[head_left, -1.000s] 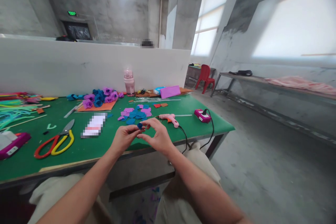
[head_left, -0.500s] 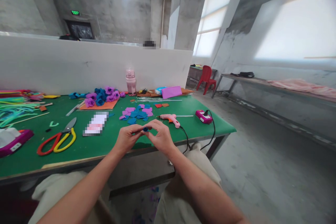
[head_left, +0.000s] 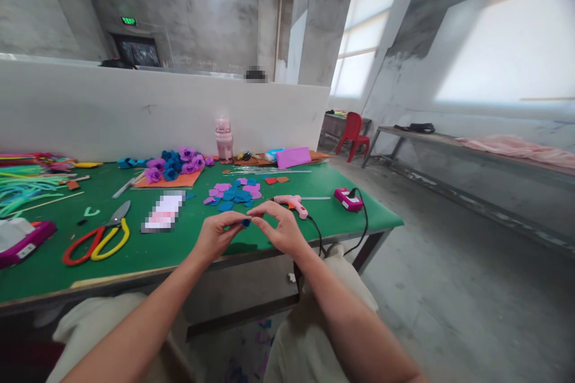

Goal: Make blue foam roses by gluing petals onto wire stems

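Note:
My left hand (head_left: 218, 232) is closed in a pinch on a small dark blue paper piece (head_left: 245, 223), which pokes out past the fingertips over the table's front edge. Touching or nearly touching it are the drawn-together thumb and forefinger of my right hand (head_left: 279, 228); what they pinch is too small to make out. Behind the hands lie several loose blue and purple paper petals (head_left: 233, 192). A pink glue gun (head_left: 291, 202) rests just beyond my right hand. Finished-looking purple and blue paper flowers (head_left: 173, 166) are heaped at the back on an orange sheet (head_left: 179, 182).
On the green table (head_left: 148, 257) are large scissors (head_left: 101, 238), a blurred phone-like item (head_left: 164, 211), coloured stems (head_left: 31, 182) and a magenta power strip (head_left: 348, 199) with a black cable. A pink bottle (head_left: 223, 140) stands by the white partition (head_left: 157, 102).
My right fingertips have drawn together and shifted slightly right, off the front of the blue piece. The left hand has moved a little to the left with it.

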`<action>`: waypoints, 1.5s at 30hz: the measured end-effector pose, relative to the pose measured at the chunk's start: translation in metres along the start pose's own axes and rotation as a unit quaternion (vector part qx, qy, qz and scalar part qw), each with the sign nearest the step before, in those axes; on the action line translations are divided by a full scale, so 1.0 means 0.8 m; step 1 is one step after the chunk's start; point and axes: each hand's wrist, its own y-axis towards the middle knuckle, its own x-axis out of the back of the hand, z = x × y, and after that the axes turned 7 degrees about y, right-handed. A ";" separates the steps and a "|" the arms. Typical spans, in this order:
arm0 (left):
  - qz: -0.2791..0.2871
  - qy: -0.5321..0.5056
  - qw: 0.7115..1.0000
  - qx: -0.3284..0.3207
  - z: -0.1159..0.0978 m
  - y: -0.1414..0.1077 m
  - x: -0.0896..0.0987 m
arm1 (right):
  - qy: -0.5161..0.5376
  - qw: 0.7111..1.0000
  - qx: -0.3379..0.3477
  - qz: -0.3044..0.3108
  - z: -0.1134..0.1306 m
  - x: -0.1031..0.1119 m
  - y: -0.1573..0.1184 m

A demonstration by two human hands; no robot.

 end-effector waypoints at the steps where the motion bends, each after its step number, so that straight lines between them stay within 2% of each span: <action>1: 0.000 0.005 1.000 -0.007 0.000 0.000 0.000 | -0.004 1.000 0.005 0.004 0.000 0.001 0.000; 7: -0.005 0.031 0.998 -0.059 0.005 0.000 -0.002 | -0.034 0.999 0.033 -0.004 0.000 0.001 0.000; 16: -0.002 0.064 0.994 -0.088 0.009 0.000 -0.004 | -0.064 0.997 0.036 0.001 0.001 0.001 -0.001; 31: 0.005 0.055 0.995 -0.078 0.007 0.000 -0.004 | -0.069 0.997 0.032 -0.004 0.000 0.002 -0.003; 45: 0.008 0.111 0.987 -0.117 0.004 0.000 -0.003 | -0.118 0.992 0.038 -0.009 0.000 0.001 -0.003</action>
